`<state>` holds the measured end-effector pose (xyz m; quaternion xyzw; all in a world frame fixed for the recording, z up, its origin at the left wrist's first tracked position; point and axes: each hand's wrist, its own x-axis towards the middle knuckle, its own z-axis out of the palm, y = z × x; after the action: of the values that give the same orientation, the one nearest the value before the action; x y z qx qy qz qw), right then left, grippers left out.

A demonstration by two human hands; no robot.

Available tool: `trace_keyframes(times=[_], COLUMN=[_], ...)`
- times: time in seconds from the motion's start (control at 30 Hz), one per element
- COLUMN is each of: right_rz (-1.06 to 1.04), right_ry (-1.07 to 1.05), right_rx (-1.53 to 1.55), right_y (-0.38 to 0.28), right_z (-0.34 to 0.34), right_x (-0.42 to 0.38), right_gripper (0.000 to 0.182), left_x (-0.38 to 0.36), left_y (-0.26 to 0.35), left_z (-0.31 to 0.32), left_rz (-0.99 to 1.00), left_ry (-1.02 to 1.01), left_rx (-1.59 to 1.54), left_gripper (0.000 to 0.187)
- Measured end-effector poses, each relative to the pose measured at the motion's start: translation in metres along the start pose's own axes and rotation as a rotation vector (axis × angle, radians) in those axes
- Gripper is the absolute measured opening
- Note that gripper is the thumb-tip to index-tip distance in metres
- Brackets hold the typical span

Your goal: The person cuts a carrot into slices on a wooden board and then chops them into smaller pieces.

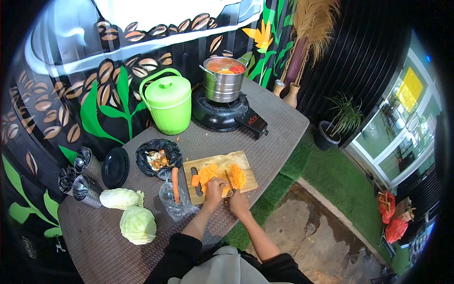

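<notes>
My right hand [239,203] is closed round the handle of a knife [229,179], its blade pointing away from me over a wooden cutting board [248,161]. Just left of the blade, my left hand [216,188] has its fingers bent down and pressed together on carrot pieces, which they mostly cover. Round carrot slices [206,173] lie beyond that hand. A heap of finely chopped carrot [238,177] sits right of the knife. Along the board's left side rests a dark-handled tool [194,172], with a carrot chunk [195,180] on it.
Left of the board are a whole carrot [175,184] on a clear plastic bag [170,201], a black bag of scraps [159,158] and two cabbages [137,225]. Behind stand a lidded green bucket [169,106] and a steel pot [222,85] on a black stove [217,116]. Black plates [115,167] stand near metal utensil holders [87,191].
</notes>
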<state>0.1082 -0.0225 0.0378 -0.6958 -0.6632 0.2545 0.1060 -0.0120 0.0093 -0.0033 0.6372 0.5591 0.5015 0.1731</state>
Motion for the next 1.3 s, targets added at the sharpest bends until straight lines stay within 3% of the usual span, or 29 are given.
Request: trace_keyframes(times=[0.03,0.17,0.23,0.37,0.43,0.57,0.67,0.73,0.87,0.93,1.0,1.03,1.07,1.23,1.3], right_rz=[0.045,0.066,-0.069,-0.101,-0.026,0.044,-0.035,-0.082,-0.057,0.036,0.075,-0.007,-0.088,-0.070,0.021], right_ry=[0.067,0.006,-0.118,-0.143,0.091,0.024,-0.011,-0.183,-0.046,0.039,0.005,-0.019,-0.039,-0.170,0.062], right_rx=[0.029,0.065,0.039,0.003,0.033,0.061,0.061,-0.037,-0.048,0.005,0.032,0.018,0.004,-0.028,0.015], right_y=[-0.002,-0.003,0.011,0.017,0.002,-0.003,0.006,0.007,0.000,-0.008,-0.007,-0.001,0.004,-0.002,-0.005], right_z=[0.004,-0.007,-0.010,-0.002,0.003,0.006,-0.007,-0.016,-0.006,0.003,-0.001,-0.004,-0.007,-0.018,0.002], right_x=[-0.004,0.011,0.030,0.026,0.001,0.002,0.019,0.028,-0.002,-0.011,-0.002,0.005,0.012,0.008,-0.008], right_gripper=[0.044,0.045,0.044,0.044,0.043,0.042,0.041,0.041,0.040,0.039,0.038,0.038,0.039,0.038,0.039], left_x=[0.001,0.003,0.006,0.002,-0.001,-0.006,-0.005,0.000,0.003,0.005,0.009,0.009,0.008,0.010,0.009], left_y=[-0.002,0.001,0.015,0.007,0.008,0.003,0.013,0.011,0.009,0.004,0.016,0.022,0.023,0.013,0.014], left_z=[0.001,-0.004,-0.010,-0.007,-0.005,0.002,0.000,0.001,0.001,-0.001,-0.005,-0.007,-0.008,-0.002,-0.004], left_rz=[-0.031,-0.087,-0.267,-0.097,-0.007,0.062,0.086,-0.052,-0.088,-0.095,-0.148,-0.198,-0.197,-0.185,-0.184], left_ry=[-0.004,-0.023,-0.124,-0.070,-0.063,-0.051,-0.027,-0.066,-0.069,-0.109,-0.097,-0.088,-0.093,-0.111,-0.116], left_rx=[0.001,-0.035,-0.075,0.021,0.095,0.229,0.252,0.244,0.295,0.165,0.139,0.111,0.112,0.141,0.082], left_gripper=[0.008,0.008,0.009,0.010,0.009,0.013,0.015,0.017,0.015,0.009,0.011,0.015,0.015,0.021,0.020])
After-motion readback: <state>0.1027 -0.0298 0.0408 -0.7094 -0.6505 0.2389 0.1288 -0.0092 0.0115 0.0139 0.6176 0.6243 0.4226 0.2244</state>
